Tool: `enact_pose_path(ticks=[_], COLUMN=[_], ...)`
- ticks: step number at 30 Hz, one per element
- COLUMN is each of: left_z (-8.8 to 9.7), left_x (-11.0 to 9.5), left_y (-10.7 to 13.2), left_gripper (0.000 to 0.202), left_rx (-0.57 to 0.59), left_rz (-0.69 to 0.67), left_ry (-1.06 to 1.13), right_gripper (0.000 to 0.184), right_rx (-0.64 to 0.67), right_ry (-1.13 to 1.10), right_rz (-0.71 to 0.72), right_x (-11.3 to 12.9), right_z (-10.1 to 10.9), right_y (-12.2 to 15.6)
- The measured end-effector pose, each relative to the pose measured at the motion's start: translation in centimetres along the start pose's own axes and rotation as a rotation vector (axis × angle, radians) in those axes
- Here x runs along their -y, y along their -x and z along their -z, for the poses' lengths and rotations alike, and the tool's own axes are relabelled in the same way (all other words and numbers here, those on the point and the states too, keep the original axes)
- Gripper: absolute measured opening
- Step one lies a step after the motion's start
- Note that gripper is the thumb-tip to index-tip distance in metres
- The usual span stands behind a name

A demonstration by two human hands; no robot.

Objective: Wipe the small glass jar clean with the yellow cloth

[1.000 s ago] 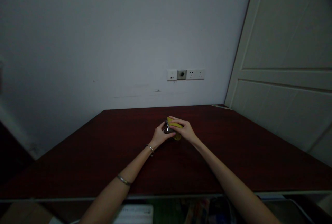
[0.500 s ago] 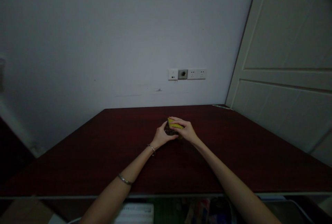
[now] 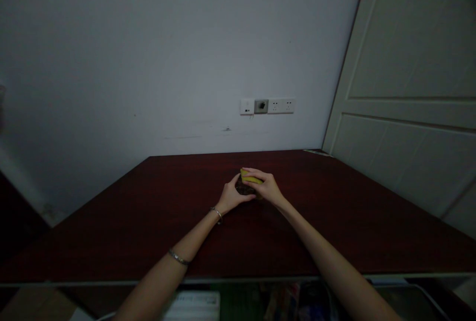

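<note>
A small jar (image 3: 243, 188) with dark contents stands on the dark red table, a little beyond its middle. My left hand (image 3: 231, 197) is wrapped around the jar's near left side, thumb across the front. On top is a yellow lid (image 3: 252, 179), which looks tilted. My right hand (image 3: 270, 190) grips this lid from the right, fingers over its top and far edge. Both hands hide much of the jar, so I cannot tell whether the lid is touching its rim all round.
The dark red table (image 3: 148, 222) runs back to a pale wall with a row of sockets (image 3: 280, 106). A white panelled door (image 3: 401, 127) stands at the right. Below the table's front edge are a white box (image 3: 197, 305) and several dim packages (image 3: 282, 301).
Both hands keep their hold on the jar and the lid, with hardly any movement. The view has shifted very slightly.
</note>
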State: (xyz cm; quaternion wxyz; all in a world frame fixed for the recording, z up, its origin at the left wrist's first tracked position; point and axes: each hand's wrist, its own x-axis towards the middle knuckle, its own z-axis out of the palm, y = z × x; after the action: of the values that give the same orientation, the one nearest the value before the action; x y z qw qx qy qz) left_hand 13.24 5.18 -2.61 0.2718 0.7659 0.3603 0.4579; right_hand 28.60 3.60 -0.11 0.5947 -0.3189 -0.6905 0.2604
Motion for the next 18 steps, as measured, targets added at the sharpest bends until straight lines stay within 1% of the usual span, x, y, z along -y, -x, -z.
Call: enact_pose_path(ticks=[2, 5, 7, 9, 12, 15, 18], left_z=[-0.1, -0.3, -0.5, -0.8, -0.9, -0.9, -0.8], left_x=[0.1, 0.5, 0.8, 1.1, 1.4, 1.5, 1.2], left_y=[-0.1, -0.3, -0.4, -0.6, -0.8, -0.8, -0.7], left_gripper=[0.078, 0.073, 0.071, 0.071, 0.073, 0.071, 0.071], left_rx=[-0.005, 0.006, 0.009, 0.005, 0.003, 0.003, 0.017], left_rz=[-0.004, 0.003, 0.013, 0.027, 0.07, 0.088, 0.081], left_ry=[0.033, 0.126, 0.195, 0.275, 0.423, 0.484, 0.485], right_gripper=[0.024, 0.031, 0.033, 0.03, 0.024, 0.022, 0.024], right_rx=[-0.027, -0.114, -0.133, -0.111, -0.044, 0.01, -0.035], right_ry=[-0.001, -0.025, -0.049, -0.072, -0.081, -0.064, -0.056], right_rz=[-0.039, -0.138, -0.154, -0.133, -0.073, -0.031, -0.083], right_x=[0.0, -0.4, -0.5, -0.5, 0.1, 0.5, 0.4], right_z=[0.0, 0.1, 0.2, 0.4, 0.5, 0.6, 0.6], right_y=[-0.1, -0.4, -0.5, -0.4, -0.2, 0.0, -0.2])
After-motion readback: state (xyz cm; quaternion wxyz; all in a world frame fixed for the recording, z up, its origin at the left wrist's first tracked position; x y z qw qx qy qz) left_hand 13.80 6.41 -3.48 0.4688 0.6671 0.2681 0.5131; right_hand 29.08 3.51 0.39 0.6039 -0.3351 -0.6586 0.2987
